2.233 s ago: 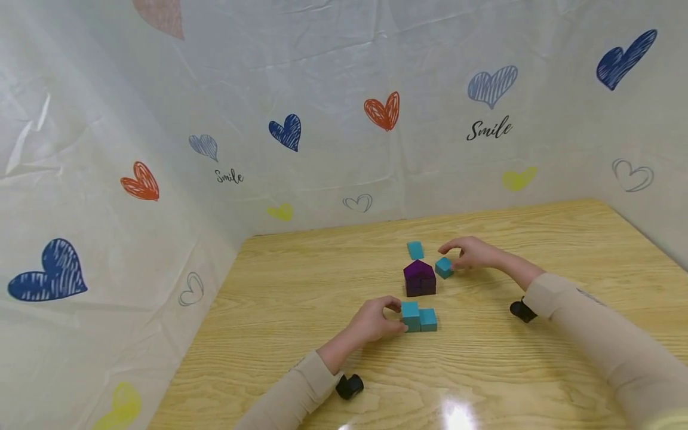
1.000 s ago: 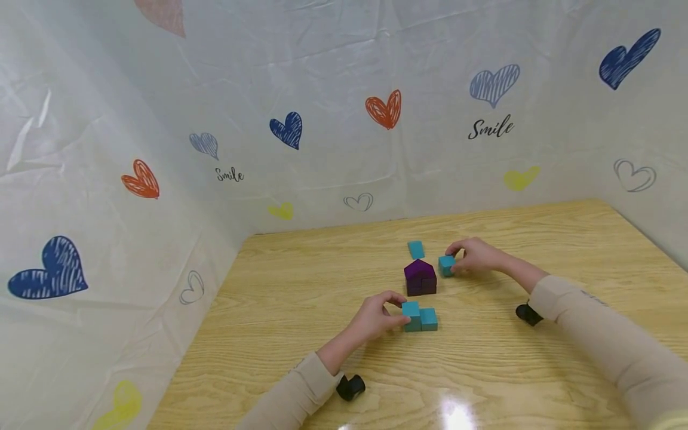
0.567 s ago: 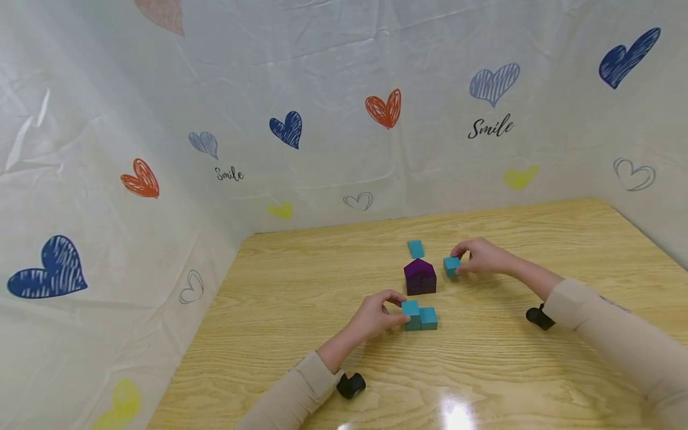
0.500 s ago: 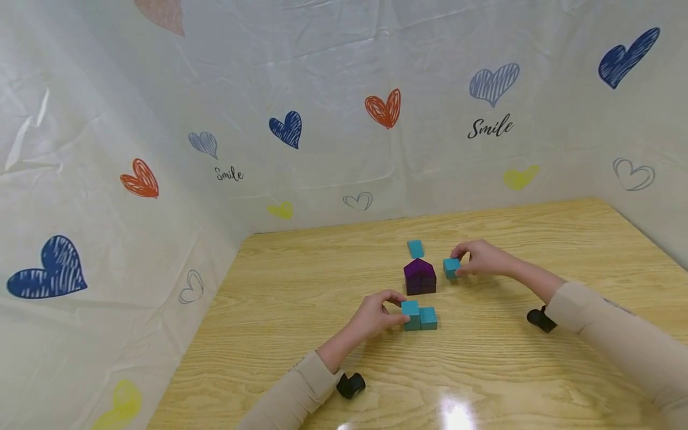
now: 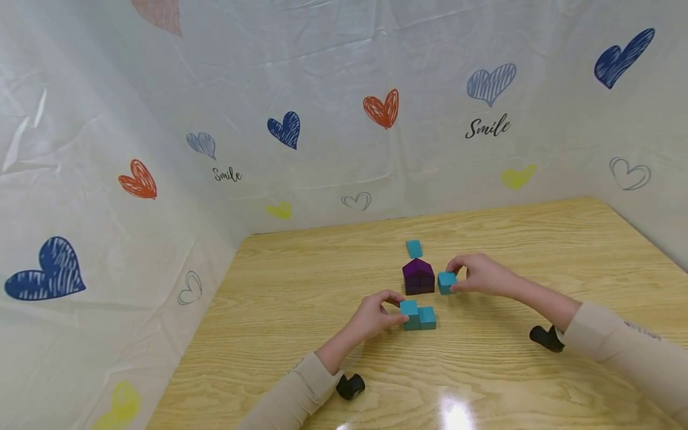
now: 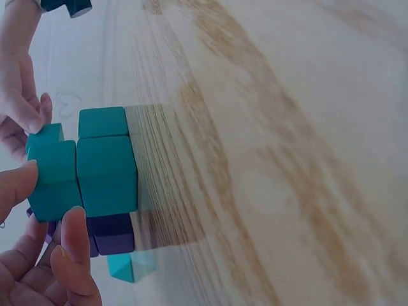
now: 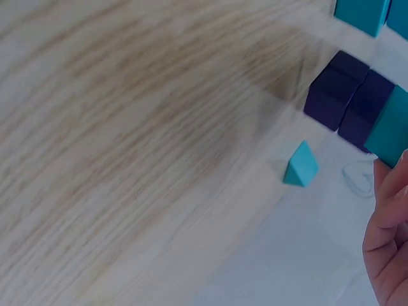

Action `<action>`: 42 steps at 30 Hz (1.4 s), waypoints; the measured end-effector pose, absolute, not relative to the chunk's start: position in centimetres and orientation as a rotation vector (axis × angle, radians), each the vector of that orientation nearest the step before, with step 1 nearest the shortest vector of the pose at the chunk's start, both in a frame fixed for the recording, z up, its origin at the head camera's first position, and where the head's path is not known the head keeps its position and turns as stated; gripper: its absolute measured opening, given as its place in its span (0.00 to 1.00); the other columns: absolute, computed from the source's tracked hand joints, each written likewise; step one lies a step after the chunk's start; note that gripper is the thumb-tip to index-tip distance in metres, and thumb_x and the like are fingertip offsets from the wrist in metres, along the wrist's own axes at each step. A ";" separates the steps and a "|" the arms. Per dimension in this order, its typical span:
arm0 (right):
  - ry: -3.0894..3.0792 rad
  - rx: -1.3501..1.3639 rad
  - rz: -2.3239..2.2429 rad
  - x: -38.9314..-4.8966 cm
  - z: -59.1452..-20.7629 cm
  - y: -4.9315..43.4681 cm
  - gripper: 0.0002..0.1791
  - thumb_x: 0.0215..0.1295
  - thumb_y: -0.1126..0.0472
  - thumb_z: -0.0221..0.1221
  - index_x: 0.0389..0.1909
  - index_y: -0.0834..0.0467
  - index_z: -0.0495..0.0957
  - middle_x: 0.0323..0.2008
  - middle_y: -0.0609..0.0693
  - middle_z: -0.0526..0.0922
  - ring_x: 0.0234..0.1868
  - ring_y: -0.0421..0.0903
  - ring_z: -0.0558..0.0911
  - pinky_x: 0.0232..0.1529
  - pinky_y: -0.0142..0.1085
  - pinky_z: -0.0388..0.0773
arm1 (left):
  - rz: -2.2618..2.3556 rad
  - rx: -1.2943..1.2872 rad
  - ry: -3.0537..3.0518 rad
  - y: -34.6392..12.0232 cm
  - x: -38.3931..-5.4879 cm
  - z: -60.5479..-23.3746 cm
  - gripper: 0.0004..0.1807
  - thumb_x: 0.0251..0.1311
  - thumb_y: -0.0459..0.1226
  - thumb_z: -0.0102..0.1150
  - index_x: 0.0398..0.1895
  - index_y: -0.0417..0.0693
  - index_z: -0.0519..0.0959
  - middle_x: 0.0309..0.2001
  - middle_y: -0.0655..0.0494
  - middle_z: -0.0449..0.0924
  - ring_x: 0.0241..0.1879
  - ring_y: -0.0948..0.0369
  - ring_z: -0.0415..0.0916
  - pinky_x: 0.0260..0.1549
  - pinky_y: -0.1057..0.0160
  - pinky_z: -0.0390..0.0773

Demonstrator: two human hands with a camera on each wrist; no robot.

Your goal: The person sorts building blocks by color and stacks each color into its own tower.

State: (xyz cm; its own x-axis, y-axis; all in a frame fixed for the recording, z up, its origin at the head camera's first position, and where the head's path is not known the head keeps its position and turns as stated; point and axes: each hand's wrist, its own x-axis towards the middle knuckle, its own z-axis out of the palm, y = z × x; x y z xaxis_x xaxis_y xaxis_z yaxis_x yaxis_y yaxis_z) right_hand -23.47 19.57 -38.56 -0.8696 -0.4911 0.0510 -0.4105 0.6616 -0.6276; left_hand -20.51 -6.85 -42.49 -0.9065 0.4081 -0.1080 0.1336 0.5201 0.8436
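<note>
My left hand [image 5: 373, 316] pinches the upper teal cube [image 6: 52, 185] of a two-high stack, thumb on one side and fingers on the other. Beneath it is a lower teal cube [image 6: 108, 182], with another teal cube [image 5: 427, 318] set against its right side. Farther back, my right hand [image 5: 484, 275] holds a teal cube [image 5: 447, 283] between thumb and fingers, just right of a purple house-shaped group of blocks [image 5: 418, 278]. Whether this cube is off the table is hard to tell. In the right wrist view only part of that hand shows.
A teal triangular prism [image 7: 301, 166] lies behind the purple blocks. Wood-grain table [image 5: 290, 286] surrounds the blocks, and a pale sheet [image 5: 322, 173] printed with hearts hangs along its back and sides. Each wrist carries a black device [image 5: 350, 387].
My right hand has taken hold of the teal cube, shifted it slightly right, then brought it nearer to me. The left hand has stayed at the stack, its thumb now against the upper cube.
</note>
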 end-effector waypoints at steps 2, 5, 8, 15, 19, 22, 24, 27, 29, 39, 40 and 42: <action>2.750 -0.749 -1.006 -22.8 -38.4 19.1 0.18 0.50 0.61 0.66 0.40 0.66 0.76 0.36 0.55 0.79 0.20 0.39 0.67 0.23 0.31 0.68 | 1.336 0.455 2.472 -6.9 -20.5 -42.5 0.17 0.52 0.38 0.65 0.45 0.47 0.77 0.43 0.53 0.78 0.18 0.63 0.65 0.19 0.68 0.70; 2.746 -0.751 -1.017 -22.1 -38.4 18.5 0.18 0.50 0.61 0.67 0.40 0.65 0.76 0.36 0.54 0.79 0.19 0.39 0.66 0.22 0.31 0.67 | 1.336 0.454 2.473 -6.9 -20.5 -42.5 0.17 0.52 0.38 0.65 0.45 0.47 0.77 0.43 0.53 0.78 0.18 0.63 0.64 0.19 0.68 0.69; 2.753 -0.767 -1.010 -21.6 -38.8 17.9 0.17 0.49 0.61 0.67 0.39 0.65 0.77 0.34 0.52 0.79 0.20 0.39 0.67 0.23 0.30 0.67 | 1.332 0.455 2.478 -6.9 -20.5 -42.6 0.17 0.52 0.38 0.65 0.45 0.47 0.77 0.43 0.53 0.78 0.18 0.63 0.64 0.19 0.69 0.69; 2.756 -0.824 -0.997 -21.0 -39.7 16.7 0.18 0.47 0.61 0.68 0.38 0.66 0.77 0.34 0.52 0.80 0.23 0.37 0.69 0.25 0.29 0.70 | 1.329 0.467 2.485 -6.9 -20.6 -42.5 0.17 0.51 0.38 0.66 0.45 0.46 0.77 0.43 0.53 0.78 0.17 0.64 0.64 0.19 0.69 0.69; 2.746 -0.849 -0.994 -20.7 -39.9 16.2 0.18 0.46 0.62 0.68 0.37 0.66 0.77 0.34 0.52 0.80 0.23 0.37 0.69 0.25 0.29 0.69 | 1.328 0.456 2.482 -6.9 -20.6 -42.6 0.17 0.51 0.39 0.66 0.45 0.47 0.77 0.43 0.53 0.78 0.17 0.63 0.64 0.19 0.69 0.69; 2.739 -0.844 -0.988 -20.6 -40.0 15.8 0.18 0.47 0.62 0.68 0.38 0.67 0.77 0.34 0.52 0.80 0.23 0.36 0.68 0.25 0.28 0.69 | 1.329 0.444 2.479 -6.9 -20.6 -42.6 0.16 0.51 0.39 0.66 0.45 0.47 0.77 0.43 0.53 0.78 0.18 0.63 0.64 0.19 0.69 0.69; 2.736 -0.828 -0.984 -20.5 -40.1 15.6 0.19 0.47 0.62 0.68 0.39 0.67 0.77 0.34 0.52 0.80 0.22 0.36 0.68 0.25 0.28 0.69 | 1.329 0.441 2.479 -6.9 -20.6 -42.6 0.16 0.51 0.39 0.65 0.44 0.48 0.77 0.43 0.53 0.78 0.18 0.63 0.65 0.20 0.69 0.69; 2.745 -0.818 -0.980 -20.4 -40.2 15.3 0.19 0.47 0.62 0.68 0.39 0.67 0.77 0.34 0.52 0.80 0.22 0.36 0.68 0.24 0.28 0.69 | 1.326 0.438 2.486 -6.9 -20.6 -42.6 0.16 0.51 0.39 0.66 0.44 0.48 0.77 0.42 0.54 0.79 0.18 0.63 0.65 0.20 0.69 0.69; 2.754 -0.812 -0.983 -20.4 -40.3 15.2 0.19 0.47 0.63 0.68 0.39 0.67 0.77 0.34 0.52 0.80 0.23 0.36 0.68 0.24 0.28 0.69 | 1.324 0.439 2.492 -6.8 -20.6 -42.6 0.16 0.51 0.39 0.66 0.44 0.48 0.77 0.42 0.54 0.79 0.18 0.63 0.65 0.20 0.69 0.69; 2.754 -0.806 -1.018 -20.3 -40.6 15.0 0.19 0.46 0.64 0.69 0.38 0.67 0.76 0.34 0.53 0.80 0.18 0.35 0.64 0.21 0.28 0.66 | 1.316 0.429 2.499 -6.8 -20.6 -42.6 0.17 0.52 0.40 0.65 0.45 0.48 0.77 0.42 0.54 0.78 0.19 0.63 0.65 0.20 0.69 0.69; 2.754 -0.805 -1.020 -20.3 -40.7 15.0 0.19 0.46 0.64 0.69 0.38 0.67 0.76 0.34 0.53 0.80 0.18 0.35 0.64 0.21 0.28 0.66 | 1.316 0.429 2.498 -6.7 -20.6 -42.6 0.17 0.52 0.40 0.65 0.45 0.48 0.77 0.42 0.54 0.78 0.19 0.63 0.65 0.20 0.69 0.69; 2.747 -0.807 -1.027 -20.3 -40.7 15.0 0.19 0.46 0.64 0.69 0.38 0.67 0.76 0.34 0.53 0.80 0.18 0.35 0.65 0.21 0.28 0.66 | 1.314 0.430 2.498 -6.7 -20.5 -42.5 0.17 0.52 0.40 0.65 0.45 0.49 0.77 0.42 0.55 0.78 0.19 0.64 0.65 0.20 0.69 0.69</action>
